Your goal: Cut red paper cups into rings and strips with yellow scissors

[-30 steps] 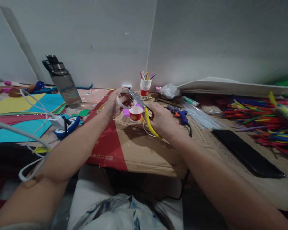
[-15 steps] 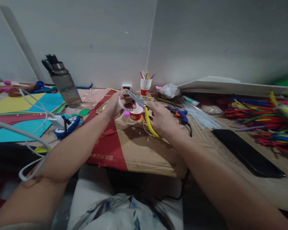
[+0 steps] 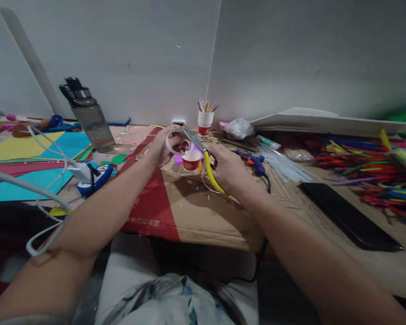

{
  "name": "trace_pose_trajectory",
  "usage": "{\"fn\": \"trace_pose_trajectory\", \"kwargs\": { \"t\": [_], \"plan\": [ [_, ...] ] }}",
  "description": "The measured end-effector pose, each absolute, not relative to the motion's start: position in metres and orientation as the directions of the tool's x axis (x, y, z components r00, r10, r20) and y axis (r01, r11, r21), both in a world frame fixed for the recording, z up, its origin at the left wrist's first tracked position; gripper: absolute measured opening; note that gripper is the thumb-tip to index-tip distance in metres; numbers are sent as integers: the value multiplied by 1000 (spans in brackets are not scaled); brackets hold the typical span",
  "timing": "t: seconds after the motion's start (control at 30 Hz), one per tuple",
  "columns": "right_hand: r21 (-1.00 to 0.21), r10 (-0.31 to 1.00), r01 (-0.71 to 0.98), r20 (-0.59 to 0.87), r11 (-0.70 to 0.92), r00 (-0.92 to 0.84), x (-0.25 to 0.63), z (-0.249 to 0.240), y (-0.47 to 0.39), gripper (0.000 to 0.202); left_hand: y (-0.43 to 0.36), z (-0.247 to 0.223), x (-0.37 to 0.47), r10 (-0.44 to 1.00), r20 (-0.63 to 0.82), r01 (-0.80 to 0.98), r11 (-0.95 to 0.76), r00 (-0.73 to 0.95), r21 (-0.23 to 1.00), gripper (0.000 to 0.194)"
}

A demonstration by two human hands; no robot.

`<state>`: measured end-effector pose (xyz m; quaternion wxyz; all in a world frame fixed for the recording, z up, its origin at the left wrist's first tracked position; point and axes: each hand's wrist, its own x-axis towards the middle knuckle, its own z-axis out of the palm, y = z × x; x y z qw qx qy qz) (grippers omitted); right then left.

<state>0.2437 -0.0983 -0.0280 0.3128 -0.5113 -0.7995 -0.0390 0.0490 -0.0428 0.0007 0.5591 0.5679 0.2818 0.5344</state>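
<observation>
My left hand [image 3: 162, 146] is closed on a thin white paper ring [image 3: 169, 145], held up above the cardboard. In my right hand [image 3: 228, 167] is a pair of scissors [image 3: 208, 169] with yellow handles, its metal blades pointing up and left to the ring's upper edge. Whether the blades are fully closed is too small to tell. Just below the blades stands a short red and white paper cup [image 3: 191, 161], touched by neither hand as far as I can see. Purple paper pieces [image 3: 178, 160] lie beside it, partly hidden by my fingers.
A water bottle [image 3: 92, 119] and coloured paper sheets [image 3: 27, 180] are on the left. Behind stands a stack of paper cups [image 3: 205, 119] holding pens. To the right lie a blue glue gun [image 3: 257, 163], a black phone-like slab [image 3: 350, 216] and many pipe cleaners [image 3: 355, 162]. A white cable [image 3: 37, 180] hangs near my left forearm.
The white ring has tilted and shifted slightly left, and the scissor blades have moved slightly at its edge. Both hands keep their grip; the cup below is a little more exposed.
</observation>
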Motion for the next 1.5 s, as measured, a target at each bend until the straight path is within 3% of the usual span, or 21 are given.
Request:
{"fn": "trace_pose_trajectory", "kwargs": {
  "t": [0.13,0.37,1.0,1.2,1.5],
  "plan": [
    [-249,791,841,537,481,-294,244,-28,-99,35,-43,1,49,925,317,-300,-247,212,921,23],
    [-250,816,864,515,437,-263,242,-26,-102,47,-43,-5,51,902,307,-288,-220,303,932,27],
    [-243,791,843,536,481,-297,244,-30,-97,35,-42,-1,49,905,271,-254,-192,327,948,21],
    [-245,802,847,518,472,-297,243,-29,-98,35,-43,1,50,931,319,-309,-255,176,916,26],
    [-246,814,859,509,450,-281,242,-29,-101,43,-48,-2,52,921,288,-287,-210,261,934,21]
  ]
}}
